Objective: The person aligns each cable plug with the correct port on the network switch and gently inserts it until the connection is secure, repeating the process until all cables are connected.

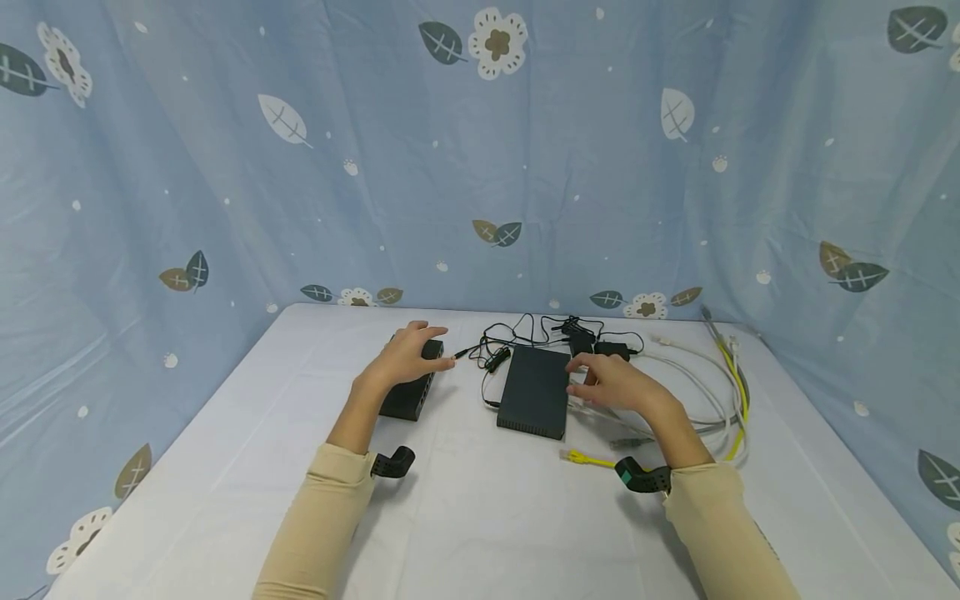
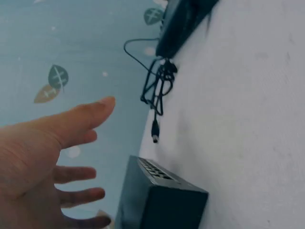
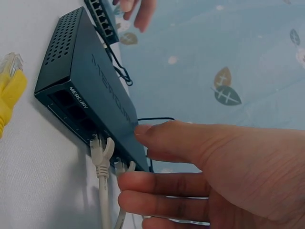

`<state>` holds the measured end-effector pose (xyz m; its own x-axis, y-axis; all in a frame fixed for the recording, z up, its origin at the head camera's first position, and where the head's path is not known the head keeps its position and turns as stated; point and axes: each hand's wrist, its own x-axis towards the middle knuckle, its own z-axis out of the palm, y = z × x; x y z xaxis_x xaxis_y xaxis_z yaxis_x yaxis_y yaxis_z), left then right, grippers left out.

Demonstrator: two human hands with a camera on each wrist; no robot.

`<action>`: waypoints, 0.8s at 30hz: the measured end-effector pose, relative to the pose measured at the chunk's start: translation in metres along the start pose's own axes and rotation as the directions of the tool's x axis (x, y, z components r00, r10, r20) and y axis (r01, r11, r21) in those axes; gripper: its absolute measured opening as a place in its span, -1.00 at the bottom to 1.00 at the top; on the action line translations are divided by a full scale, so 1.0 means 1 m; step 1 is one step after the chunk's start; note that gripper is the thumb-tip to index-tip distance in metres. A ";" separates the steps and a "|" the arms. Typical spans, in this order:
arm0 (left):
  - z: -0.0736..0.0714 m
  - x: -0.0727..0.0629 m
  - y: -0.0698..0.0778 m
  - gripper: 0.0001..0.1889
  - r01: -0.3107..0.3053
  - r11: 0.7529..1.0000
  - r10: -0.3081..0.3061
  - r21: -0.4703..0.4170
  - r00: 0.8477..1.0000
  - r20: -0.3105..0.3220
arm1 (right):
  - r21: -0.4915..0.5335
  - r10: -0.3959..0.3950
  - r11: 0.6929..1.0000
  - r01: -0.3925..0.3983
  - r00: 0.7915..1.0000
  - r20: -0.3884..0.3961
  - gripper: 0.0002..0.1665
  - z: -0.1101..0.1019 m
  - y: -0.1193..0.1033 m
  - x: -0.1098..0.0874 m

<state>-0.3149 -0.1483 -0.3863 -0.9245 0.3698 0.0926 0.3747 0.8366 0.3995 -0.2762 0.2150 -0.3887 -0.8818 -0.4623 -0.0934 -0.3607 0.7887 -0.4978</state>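
Observation:
My left hand [image 1: 402, 360] hovers over a small black network switch [image 1: 405, 400], fingers spread and thumb out to the right. In the left wrist view nothing is between those fingers, and the switch's row of ports [image 2: 156, 169] faces up. A second black switch [image 1: 534, 390], marked MERCURY, lies mid-table. My right hand [image 1: 617, 383] is at its right edge with loosely bent fingers and holds nothing. Right by these fingers, pale network cables [image 3: 103, 195] meet the switch's port side, their clear plugs at the ports. Other ports beside them stand bare.
Black power leads [image 1: 517, 335] lie tangled behind the switches, with a loose barrel plug [image 2: 155, 131] near the left switch. Black adapters [image 1: 613, 350] sit at the back. Grey and yellow network cables [image 1: 744, 400] loop on the right; a yellow cable's plug [image 1: 576, 456] lies in front.

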 end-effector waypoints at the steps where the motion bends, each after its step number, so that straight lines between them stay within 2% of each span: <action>1: 0.000 0.000 -0.001 -0.27 0.020 1.000 -0.020 0.020 1.000 0.002 | -0.001 0.005 1.000 -0.005 1.000 0.001 -0.51 0.000 0.000 0.000; 8: 0.003 -0.001 -0.005 -0.23 0.150 0.985 -0.151 0.088 0.988 0.012 | -0.003 0.007 1.000 -0.007 1.000 0.020 -0.57 -0.001 -0.002 -0.002; 14: 0.005 -0.002 -0.010 -0.22 0.217 0.971 -0.219 0.101 0.976 0.012 | -0.006 -0.001 1.000 0.001 0.999 0.036 -0.60 -0.006 -0.002 -0.004; 24: 0.006 -0.004 -0.013 -0.30 0.335 0.941 -0.335 0.043 0.942 0.001 | 0.013 -0.016 1.000 0.015 0.998 0.067 -0.62 -0.006 0.004 -0.004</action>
<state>-0.3153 -0.1582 -0.3977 -0.9965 0.0685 -0.0478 0.0462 0.9287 0.3680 -0.2762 0.2223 -0.3853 -0.8537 -0.5007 -0.1434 -0.3697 0.7765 -0.5104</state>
